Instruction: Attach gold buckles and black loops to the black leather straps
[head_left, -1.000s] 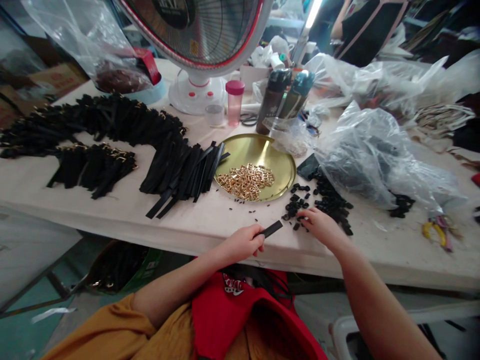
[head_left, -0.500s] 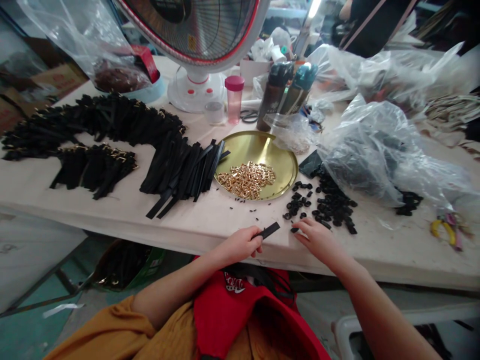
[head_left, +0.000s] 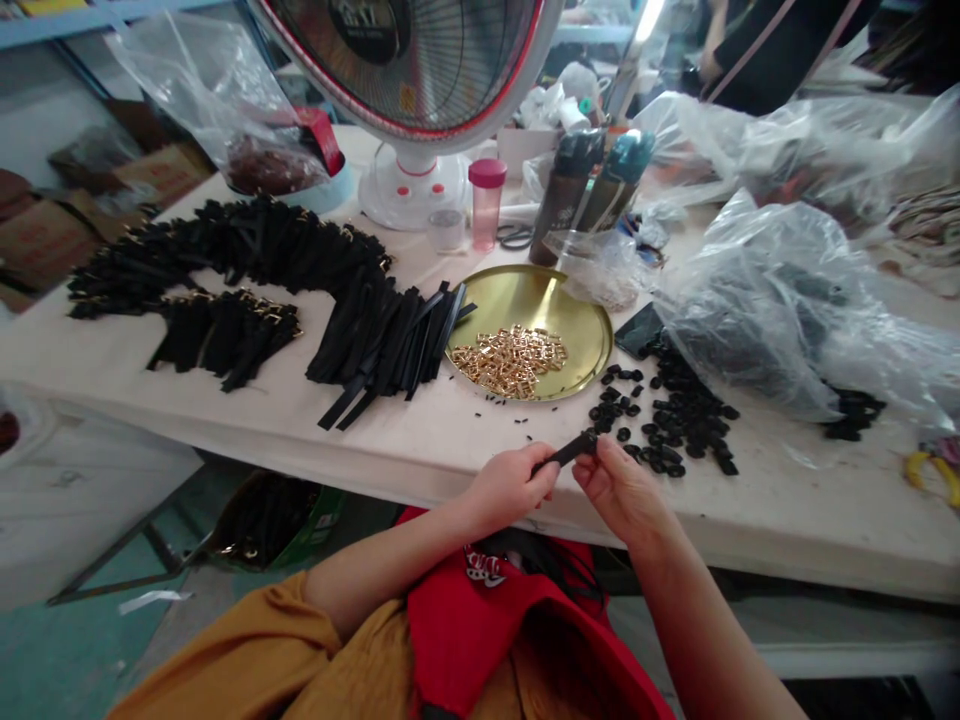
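Observation:
My left hand (head_left: 517, 485) is closed around a short black strap (head_left: 568, 452) that points up to the right. At the strap's far end, the fingers of my right hand (head_left: 619, 485) pinch a small black loop, mostly hidden by the fingertips. Just beyond my right hand lie many loose black loops (head_left: 690, 420) in a scattered pile. A round gold tray (head_left: 585, 345) sits farther back, with a heap of small gold buckles (head_left: 514, 358) on it. Left of the tray are stacked black straps (head_left: 375, 340).
Strap bundles with gold fittings (head_left: 247, 240) cover the left side. A fan (head_left: 397, 190), a pink-lidded cup (head_left: 487, 205) and dark bottles (head_left: 566, 195) stand behind. Clear plastic bags (head_left: 787, 300) and yellow-handled pliers (head_left: 930, 475) are at right. The table's front edge runs before me.
My right hand has moved left from the loop pile to the strap's end, bringing a small black loop against it. My left hand still holds the strap. The view has shifted slightly.

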